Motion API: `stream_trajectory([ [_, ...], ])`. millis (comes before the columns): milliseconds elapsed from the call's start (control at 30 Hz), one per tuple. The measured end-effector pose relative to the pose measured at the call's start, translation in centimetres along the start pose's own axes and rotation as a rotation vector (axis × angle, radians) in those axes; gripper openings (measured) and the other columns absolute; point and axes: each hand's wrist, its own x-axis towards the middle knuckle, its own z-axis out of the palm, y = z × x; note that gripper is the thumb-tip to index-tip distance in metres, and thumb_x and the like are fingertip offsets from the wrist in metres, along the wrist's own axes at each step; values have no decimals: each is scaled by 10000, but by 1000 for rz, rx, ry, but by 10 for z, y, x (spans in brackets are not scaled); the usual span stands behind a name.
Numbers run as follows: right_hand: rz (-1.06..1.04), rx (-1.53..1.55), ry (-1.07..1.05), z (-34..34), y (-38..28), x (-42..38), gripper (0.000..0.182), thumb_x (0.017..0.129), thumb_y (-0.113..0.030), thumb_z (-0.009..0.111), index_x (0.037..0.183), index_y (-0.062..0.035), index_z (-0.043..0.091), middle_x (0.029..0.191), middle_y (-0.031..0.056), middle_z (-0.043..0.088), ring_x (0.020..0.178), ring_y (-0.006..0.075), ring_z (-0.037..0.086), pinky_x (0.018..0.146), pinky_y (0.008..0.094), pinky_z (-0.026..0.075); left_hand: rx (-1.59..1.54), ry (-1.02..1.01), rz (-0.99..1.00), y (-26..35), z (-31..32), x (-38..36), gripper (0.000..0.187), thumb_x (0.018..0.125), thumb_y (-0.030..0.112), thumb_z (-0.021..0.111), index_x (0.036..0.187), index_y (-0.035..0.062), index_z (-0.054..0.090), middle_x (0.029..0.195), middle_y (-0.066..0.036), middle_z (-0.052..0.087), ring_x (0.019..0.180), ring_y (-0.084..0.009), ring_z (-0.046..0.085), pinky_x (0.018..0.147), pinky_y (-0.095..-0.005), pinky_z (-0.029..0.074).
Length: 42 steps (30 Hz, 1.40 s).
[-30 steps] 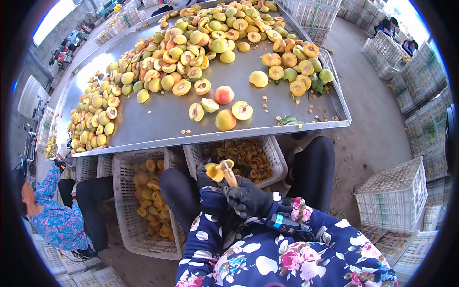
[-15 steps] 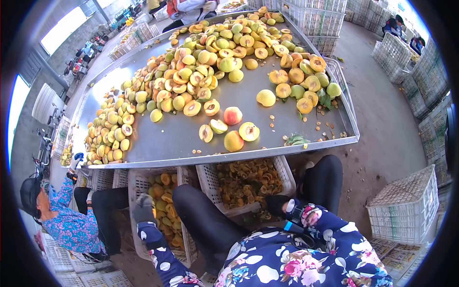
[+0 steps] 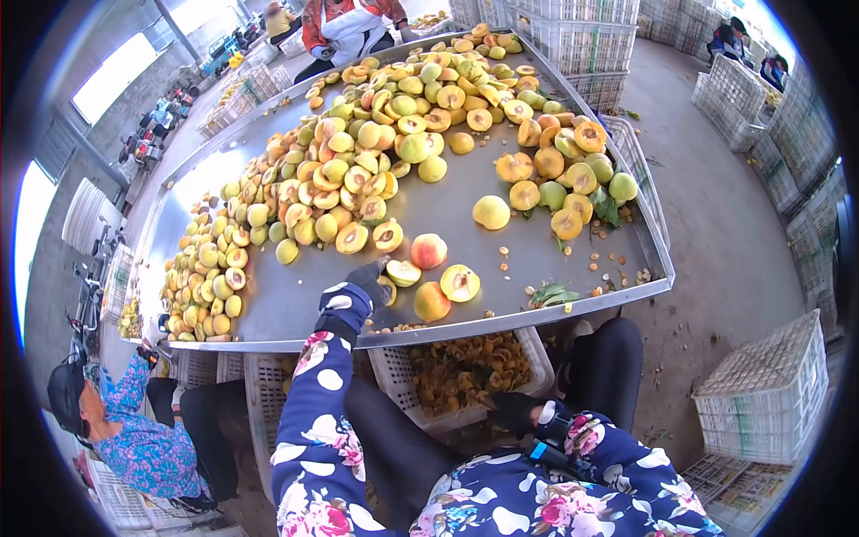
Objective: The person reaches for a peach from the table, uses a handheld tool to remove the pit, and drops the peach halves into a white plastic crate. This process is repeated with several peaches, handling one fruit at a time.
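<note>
My left hand [image 3: 369, 279], in a dark glove, reaches over the near edge of the metal table and closes on a peach half [image 3: 387, 290]. Just beyond its fingers lie another cut peach half [image 3: 403, 272], a red-and-yellow peach [image 3: 429, 251] and an orange peach [image 3: 432, 302]. A half with a brown hollow [image 3: 460, 283] faces up to the right. Low near my lap, my right hand [image 3: 514, 413], also dark-gloved, is closed beside a crate [image 3: 394, 380] of brown-orange peach scraps [image 3: 465, 367]. What it holds, if anything, is too dark to make out.
A large heap of peaches and halves [image 3: 349, 161] covers much of the metal table [image 3: 295, 309], which has a raised rim. Leaves [image 3: 555, 294] and small bits lie at its right. Stacked white crates [image 3: 582, 40] stand behind. A co-worker [image 3: 143, 438] sits at left, another across the table.
My left hand has risen from above the crate of peaches below the table and moved onto the peach half on the tabletop. My right hand stays low near my lap, slightly lower.
</note>
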Motion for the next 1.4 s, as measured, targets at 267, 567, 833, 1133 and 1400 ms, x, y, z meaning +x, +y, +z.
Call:
stream_trajectory([
  [267,-317,208,160,9,22,16,305,846,-232,502,1065,-21,474,849,127,585,734,200,587,592,296,455,-1036,-63,-318,3,-7,-35,368,679,-7,623,1028,-23,509,862,-147,596,778,-285,610,693,-347,525],
  [567,-787,141,347,-6,-68,-91,343,814,-193,558,1071,0,439,837,180,576,696,320,573,599,389,441,-2099,-92,-156,100,37,-147,608,669,20,652,1212,-31,383,1083,-177,523,1029,-303,512,901,-517,404],
  [833,-823,-7,561,13,-58,-90,276,795,-154,567,986,5,447,746,208,559,653,359,563,549,405,420,-2325,1,-282,148,44,-171,408,846,231,417,1158,-32,435,1119,-213,504,1044,-343,489,955,-524,334],
  [1133,-779,-80,572,23,-56,-90,334,780,-149,554,1022,50,439,737,252,557,640,399,554,524,456,410,-2241,64,-216,144,71,-173,516,876,415,331,1119,-10,493,1111,-192,526,974,-343,529,887,-517,394],
  [1400,-759,-206,569,26,-56,-91,339,780,-125,539,1033,73,428,735,257,561,629,394,560,535,444,431,-2222,139,-350,152,71,-176,514,878,459,352,1059,12,530,1023,-163,573,900,-304,561,822,-484,448],
])
